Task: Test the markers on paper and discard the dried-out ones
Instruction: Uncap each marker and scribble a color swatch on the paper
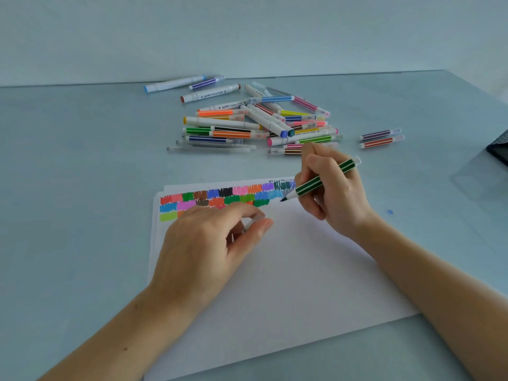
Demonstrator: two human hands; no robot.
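Fingers of the right hand pinch the uncapped dark-green striped plastic marker tilted, tip just above the white paper sheet for testing, while the left hand, pinching its clear cap, steadies that sheet.

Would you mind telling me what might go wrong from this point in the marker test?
The left hand pinches a clear cap over fresh swatches and may smear them. The right hand holds the green marker near the paper edge, so ink could reach the table.
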